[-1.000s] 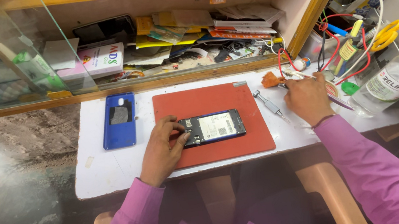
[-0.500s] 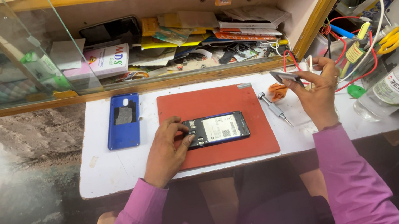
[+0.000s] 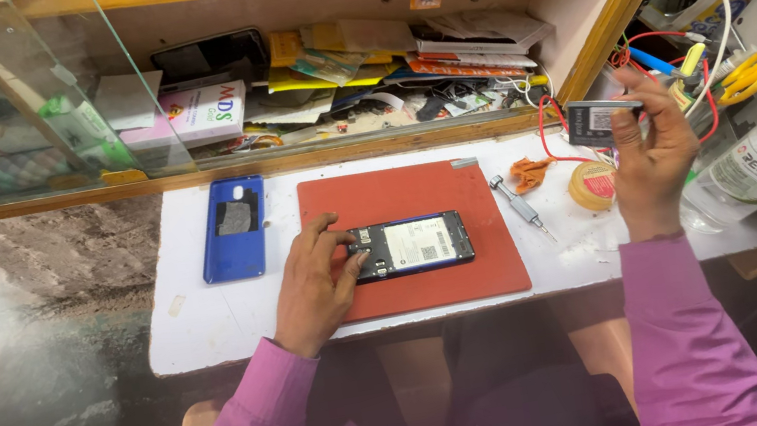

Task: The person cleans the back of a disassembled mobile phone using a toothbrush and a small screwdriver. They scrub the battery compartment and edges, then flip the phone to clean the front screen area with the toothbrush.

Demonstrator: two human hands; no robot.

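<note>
Left hand (image 3: 314, 284) flat on opened phone (image 3: 411, 245); right hand (image 3: 651, 155) raised, pinching battery (image 3: 599, 119).

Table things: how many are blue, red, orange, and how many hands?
Blue: 1, the phone back cover
Red: 1, the work mat
Orange: 1, the crumpled cloth
Hands: 2, left hand on the opened phone, right hand holding a small flat part
Total: 5

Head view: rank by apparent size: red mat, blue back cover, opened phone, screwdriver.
1. Red mat, clearly largest.
2. Blue back cover and opened phone: look about alike; the left hand hides part of the phone, so no ranking.
3. Screwdriver, smallest.
</note>
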